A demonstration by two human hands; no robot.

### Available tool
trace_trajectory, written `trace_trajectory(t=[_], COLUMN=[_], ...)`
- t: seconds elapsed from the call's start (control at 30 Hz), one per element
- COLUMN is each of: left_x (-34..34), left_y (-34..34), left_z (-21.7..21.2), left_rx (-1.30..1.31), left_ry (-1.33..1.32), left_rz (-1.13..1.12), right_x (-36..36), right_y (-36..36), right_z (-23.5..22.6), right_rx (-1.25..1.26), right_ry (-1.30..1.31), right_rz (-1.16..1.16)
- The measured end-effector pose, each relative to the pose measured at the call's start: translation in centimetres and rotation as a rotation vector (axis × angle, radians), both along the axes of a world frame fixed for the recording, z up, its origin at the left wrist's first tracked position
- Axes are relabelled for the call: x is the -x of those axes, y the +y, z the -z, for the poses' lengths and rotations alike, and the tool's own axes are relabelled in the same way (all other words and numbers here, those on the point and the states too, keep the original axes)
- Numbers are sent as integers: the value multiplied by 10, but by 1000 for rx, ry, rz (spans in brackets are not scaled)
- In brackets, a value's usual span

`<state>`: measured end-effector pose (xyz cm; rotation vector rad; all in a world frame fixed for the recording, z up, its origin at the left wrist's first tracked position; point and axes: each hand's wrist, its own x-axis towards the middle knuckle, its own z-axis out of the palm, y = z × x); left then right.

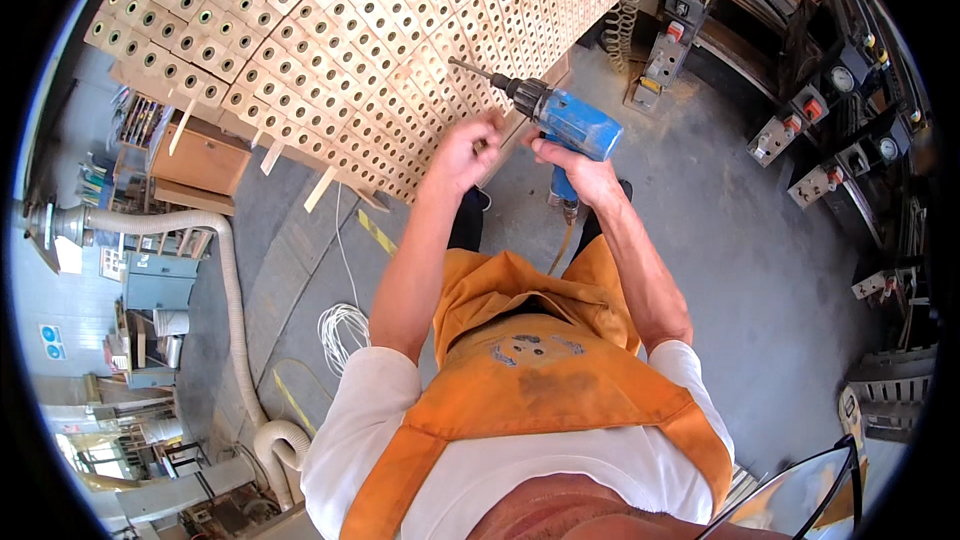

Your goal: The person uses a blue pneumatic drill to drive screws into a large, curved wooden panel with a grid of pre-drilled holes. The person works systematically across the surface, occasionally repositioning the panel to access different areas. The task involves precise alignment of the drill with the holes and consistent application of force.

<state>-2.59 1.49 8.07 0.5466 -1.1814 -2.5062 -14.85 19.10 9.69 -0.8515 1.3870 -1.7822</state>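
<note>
My right hand (pixel 578 166) is wrapped round the grip of a blue power drill (pixel 578 125), its body tilted up to the left. From the black chuck a long thin bit (pixel 470 67) points left over rows of pale wooden blocks (pixel 370 40). Each block has round holes, many with a metallic or dark ring. Close below the chuck, beside the near edge of the blocks, my left hand (pixel 468 152) is closed with its fingers curled in. Whatever it may hold is too small or hidden to make out. A fitting and a thin hose hang from the drill's grip.
Wooden strips (pixel 320 188) stick out under the blocks' near edge. A coiled white cable (pixel 343 335) lies on the grey floor at left, near a ribbed duct hose (pixel 235 315). Machinery with gauges and switch boxes (pixel 780 137) lines the right side. An orange apron (pixel 530 370) covers my front.
</note>
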Motion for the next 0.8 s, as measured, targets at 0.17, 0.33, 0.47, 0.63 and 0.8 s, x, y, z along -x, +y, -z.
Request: trace_trajectory(t=[0.17,0.33,0.47,0.63,0.8], left_x=[-30,-56,-71,-69,-45], left_y=[39,53,65,54,12], left_z=[51,87,84,47,-7], left_rx=[-209,-256,-267,-74,-10], left_ry=[-213,-178,-233,-230,32], left_rz=[145,-41,34,-86,-286], right_x=[-1,-2,-1,-9,-13], right_y=[0,-4,-3,7,45], right_z=[0,-1,2,-3,5], right_rx=[8,26,12,43,51], right_ry=[0,-33,-114,-38,-134], right_rz=[31,30,8,10,-103])
